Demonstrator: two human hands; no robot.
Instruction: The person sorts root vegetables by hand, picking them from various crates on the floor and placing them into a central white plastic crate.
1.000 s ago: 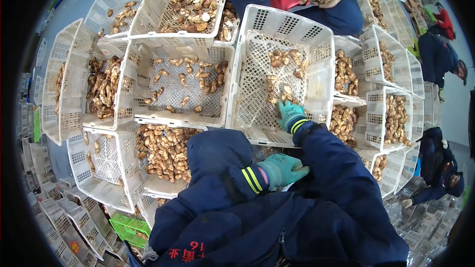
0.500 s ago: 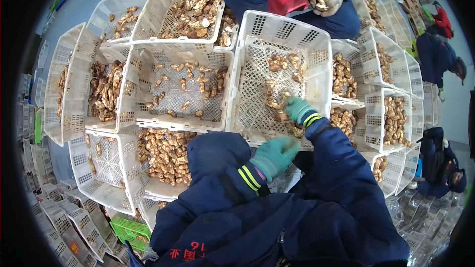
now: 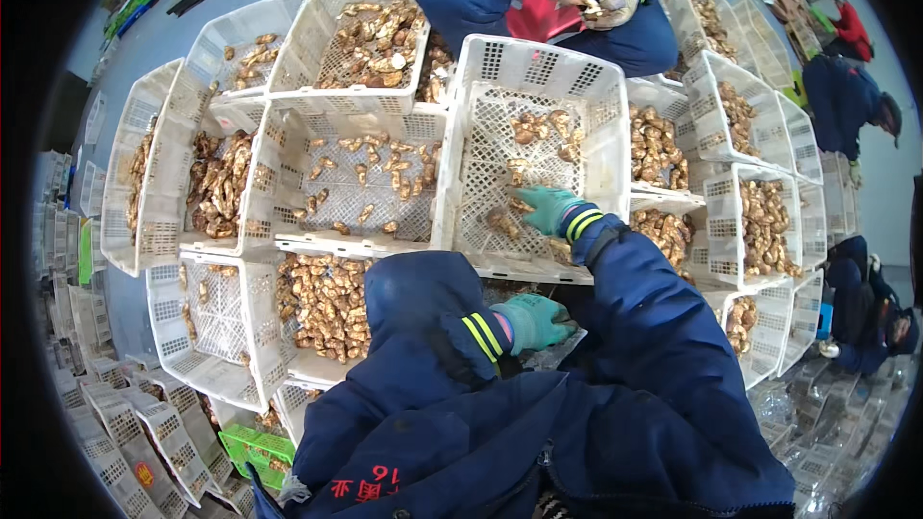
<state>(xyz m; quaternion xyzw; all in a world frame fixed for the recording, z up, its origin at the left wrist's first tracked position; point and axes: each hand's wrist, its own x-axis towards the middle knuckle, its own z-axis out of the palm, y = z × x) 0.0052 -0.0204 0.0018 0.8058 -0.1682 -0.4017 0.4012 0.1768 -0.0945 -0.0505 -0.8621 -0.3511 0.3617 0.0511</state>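
Observation:
My right hand, in a green glove, reaches into a white perforated crate in front of me. Its fingers are stretched out and slightly apart, close beside a brown mushroom on the crate floor. More mushrooms lie scattered toward the crate's far end. My left hand, gloved in green too, is held below the near rim with its fingers curled. Whatever it may hold is hidden.
White crates of mushrooms surround me, including a sparsely filled one and a fuller one at left. Opposite, a person in dark blue handles a mushroom. Other people are at far right. A green crate stands lower left.
My right hand has shifted left inside the crate, toward the mushroom there. My left hand has drawn back from the crate's near rim, and its fingers are more curled.

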